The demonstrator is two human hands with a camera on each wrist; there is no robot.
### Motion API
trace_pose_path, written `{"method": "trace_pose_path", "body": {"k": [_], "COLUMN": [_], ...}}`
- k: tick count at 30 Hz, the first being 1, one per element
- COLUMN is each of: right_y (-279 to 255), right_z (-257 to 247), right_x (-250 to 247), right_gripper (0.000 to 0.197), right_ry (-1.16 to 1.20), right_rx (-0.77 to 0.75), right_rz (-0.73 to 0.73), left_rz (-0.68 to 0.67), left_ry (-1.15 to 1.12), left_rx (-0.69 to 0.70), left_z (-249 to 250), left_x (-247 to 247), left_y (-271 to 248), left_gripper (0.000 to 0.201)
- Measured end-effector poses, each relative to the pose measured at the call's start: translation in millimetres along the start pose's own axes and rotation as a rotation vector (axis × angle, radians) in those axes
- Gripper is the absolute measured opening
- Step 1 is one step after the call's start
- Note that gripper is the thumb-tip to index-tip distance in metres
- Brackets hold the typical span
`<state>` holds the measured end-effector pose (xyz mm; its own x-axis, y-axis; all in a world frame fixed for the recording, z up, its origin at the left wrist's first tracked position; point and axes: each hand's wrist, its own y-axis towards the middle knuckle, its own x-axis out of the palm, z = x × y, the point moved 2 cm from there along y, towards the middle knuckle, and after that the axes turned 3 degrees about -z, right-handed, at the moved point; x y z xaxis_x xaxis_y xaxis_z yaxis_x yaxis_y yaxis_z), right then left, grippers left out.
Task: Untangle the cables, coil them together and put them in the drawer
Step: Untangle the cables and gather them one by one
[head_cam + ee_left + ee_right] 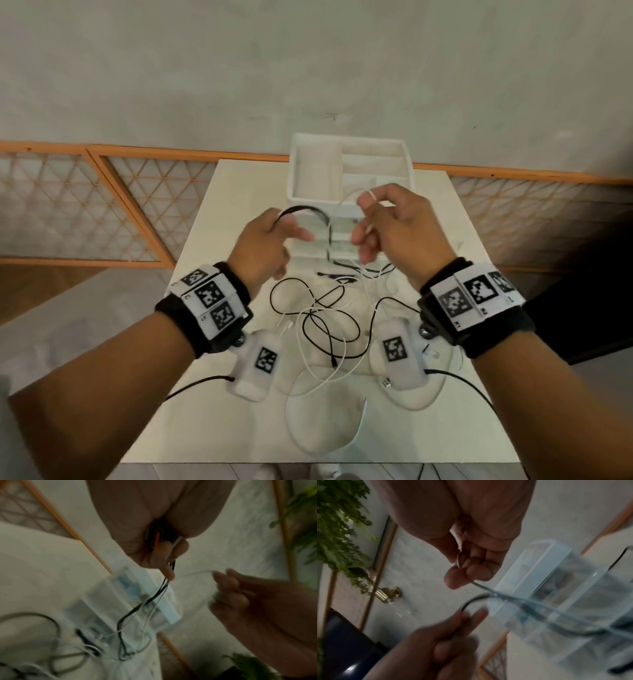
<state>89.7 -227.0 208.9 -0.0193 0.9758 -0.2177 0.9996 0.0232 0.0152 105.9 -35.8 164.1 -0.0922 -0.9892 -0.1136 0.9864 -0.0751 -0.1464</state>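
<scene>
Presently, item: cable bundle, part lifted, part lying on the white table (219,219). The left hand (263,245) is curling its fingers round a black cable (305,208), which is arching up from the fist and dropping toward the heap; the left wrist view is showing a white strand passing through the same grip. The right hand (394,226) is pinching a white cable (346,200) between thumb and fingertips, raised just in front of the drawer unit (349,171). The two hands are hovering near each other above the table, not touching. Below them, the remaining lengths of black and white cable are lying crossed in loose loops (325,318) between the wrists. The drawer unit is standing at the far edge of the table, its top tray open and, as far as can be seen, holding no cable. Step in hand, by judgement: untangling, the hands drawing one colour away from the other; coiling is not yet begun. Next move is calling for following the white strand down to where it is crossing the black, and easing it through rather than pulling hard, since tension would likely be tightening any knot.
</scene>
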Motion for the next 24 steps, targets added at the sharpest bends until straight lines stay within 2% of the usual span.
{"method": "trace_pose_path", "body": {"k": [2,5,7,10,13,17,20,22,24], "right_y": [0.6,11.2,20.3,34.9,50.4,61.0,64.2,70.2,67.6], "right_z": [-11.4,-24.0,-28.1,-23.8,-12.5,-0.9,3.2,23.8,48.8], "right_x": [18.8,7.6,-21.0,-67.3,-93.5,-99.8,-93.1,-90.1,-88.2], "right_gripper": [0.011,0.013,0.011,0.012,0.015,0.015,0.024,0.037,0.061], "right_ry": [0.163,0.407,0.551,0.641,0.607,0.489,0.411,0.337,0.069], "right_rx": [-0.034,-0.088,-0.118,-0.093,-0.056,-0.096,-0.103,0.015,0.237], "right_rz": [-0.021,0.181,0.332,0.492,0.541,0.567,0.517,0.472,0.425], "left_rz": [-0.134,-0.291,-0.302,-0.231,-0.159,-0.128,-0.122,-0.130,-0.133], "left_ry": [-0.108,-0.081,0.045,0.172,0.143,0.085,0.045,0.018,0.003], "left_rx": [0.013,-0.046,-0.106,-0.219,-0.288,-0.264,-0.250,-0.247,-0.242], "left_z": [14.9,-0.2,-26.4,-63.4,-72.1,-50.9,-36.7,-32.3,-31.1], "left_x": [31.5,54.2,46.5,18.8,-2.3,-11.9,-14.2,-13.6,-12.5], "left_y": [-6.8,-9.0,-8.7,-9.9,-9.5,-2.0,0.6,0.2,-1.2], "left_gripper": [0.019,0.021,0.025,0.025,0.022,0.022,0.022,0.021,0.020]}}
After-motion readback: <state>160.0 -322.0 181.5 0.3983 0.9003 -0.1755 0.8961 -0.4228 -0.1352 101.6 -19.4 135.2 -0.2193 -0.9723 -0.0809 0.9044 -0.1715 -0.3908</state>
